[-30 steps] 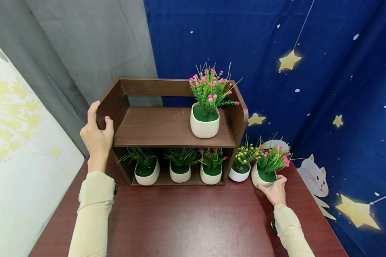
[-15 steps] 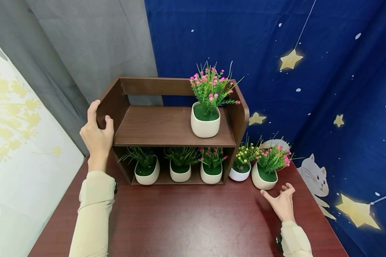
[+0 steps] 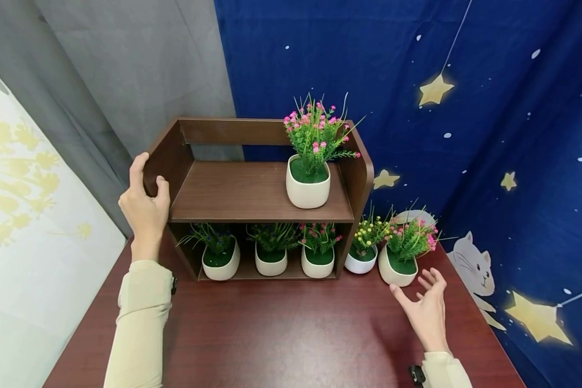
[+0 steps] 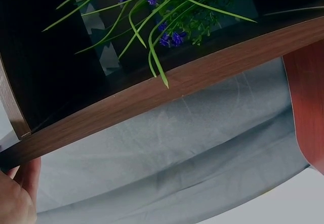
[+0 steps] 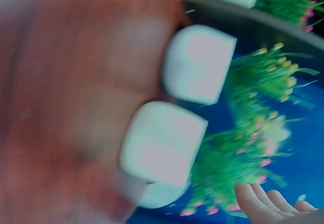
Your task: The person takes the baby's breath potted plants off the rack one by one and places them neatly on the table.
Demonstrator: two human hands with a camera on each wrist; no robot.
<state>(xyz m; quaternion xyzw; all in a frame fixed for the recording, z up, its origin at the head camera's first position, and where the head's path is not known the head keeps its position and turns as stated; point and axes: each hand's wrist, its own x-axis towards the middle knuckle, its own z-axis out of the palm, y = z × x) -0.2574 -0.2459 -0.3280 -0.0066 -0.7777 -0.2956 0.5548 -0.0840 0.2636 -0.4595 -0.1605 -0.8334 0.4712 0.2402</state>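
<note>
My left hand [image 3: 145, 210] grips the left side panel of a brown two-tier shelf [image 3: 242, 191], thumb on the inner face and fingers outside. In the left wrist view, its fingertips [image 4: 31, 176] lie at the panel's edge. My right hand [image 3: 427, 312] is held apart from a pink-flowered potted plant [image 3: 397, 274], just in front of it, fingers spread and holding nothing. That cream pot stands on the table right of the shelf, beside a white pot of yellow flowers [image 3: 361, 264]. Another pink-flowered plant [image 3: 308, 193] stands on the upper tier's right end.
On the lower tier sit a purple-flowered plant [image 3: 223, 267], a dark-leaved plant [image 3: 271, 265] and a pink-flowered plant [image 3: 318, 267]. A reddish-brown table [image 3: 281, 334] extends in front. Grey curtain [image 3: 140, 64] and blue starry curtain [image 3: 368, 59] hang behind.
My right hand has let go of the cream pot with pink flowers and drawn back toward me, its fingers spreading. My left hand stays on the shelf's side panel.
</note>
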